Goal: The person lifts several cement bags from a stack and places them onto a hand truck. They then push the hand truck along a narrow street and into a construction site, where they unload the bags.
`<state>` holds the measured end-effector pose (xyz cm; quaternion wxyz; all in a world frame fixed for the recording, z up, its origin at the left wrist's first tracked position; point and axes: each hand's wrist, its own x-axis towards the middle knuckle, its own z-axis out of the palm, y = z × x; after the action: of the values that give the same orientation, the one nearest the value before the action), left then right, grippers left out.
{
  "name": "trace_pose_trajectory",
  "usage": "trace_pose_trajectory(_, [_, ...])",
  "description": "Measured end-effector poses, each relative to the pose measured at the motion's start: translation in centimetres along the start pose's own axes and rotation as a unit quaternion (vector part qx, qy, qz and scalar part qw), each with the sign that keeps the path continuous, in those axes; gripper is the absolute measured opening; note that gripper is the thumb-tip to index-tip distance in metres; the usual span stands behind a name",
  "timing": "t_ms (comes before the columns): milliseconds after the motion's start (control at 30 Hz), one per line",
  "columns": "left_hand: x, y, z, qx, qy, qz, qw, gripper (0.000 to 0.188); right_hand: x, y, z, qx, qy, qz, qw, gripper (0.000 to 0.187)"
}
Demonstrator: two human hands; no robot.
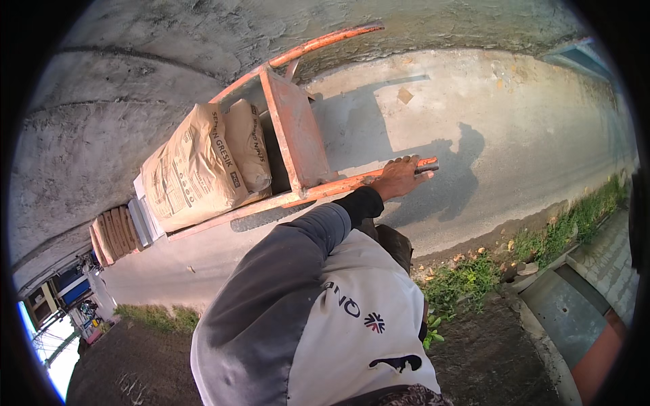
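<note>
My left hand (399,178) lies over the near handle (352,184) of an orange handcart, close to its dark end. Its fingers bend over the bar and the thumb stretches along it. A worn orange end panel (296,125) closes the cart on the handle side. Two full brown paper sacks, a larger one (193,172) and a smaller one (245,145), lean together in the cart bed. Beneath the near rail, part of a dark tyre (271,216) shows. The far handle (332,39) has no hand on it. My right hand is out of sight.
A rough grey wall (135,68) runs along the cart's far side. Past the cart's front stands a stack of brown slabs or sacks (116,237). Grass (467,277) and stones edge the concrete path (535,128), with a metal-covered gap (565,311) at lower right.
</note>
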<state>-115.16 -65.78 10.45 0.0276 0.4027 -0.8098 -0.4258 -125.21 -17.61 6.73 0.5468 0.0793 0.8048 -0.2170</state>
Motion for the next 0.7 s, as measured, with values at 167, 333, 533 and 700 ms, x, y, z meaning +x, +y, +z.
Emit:
trace_pose_trajectory(167, [2.1, 0.4, -2.1, -0.076, -0.045, -0.103, 0.991, 0.076, 6.1, -15.6, -5.7, 0.011, 0.018, -0.106, 0.994, 0.055])
trace_pose_trajectory(333, [2.8, 0.3, -1.9, -0.095, -0.028, -0.229, 0.968, 0.076, 11.8, -29.5, -10.0, -0.087, -0.055, -0.123, 0.987, 0.056])
trace_pose_trajectory(533, [3.1, 2.1, 0.0, -0.04, 0.146, -0.378, 0.913, 0.069, 20.3, -40.4, -20.5, -0.274, -0.096, -0.091, 0.952, 0.057])
trace_pose_trajectory(700, [3.8, 4.1, 0.2, -0.023, 0.179, -0.428, 0.885, 0.062, 24.9, -52.0, -28.2, -0.3, -0.037, -0.087, 0.949, 0.059])
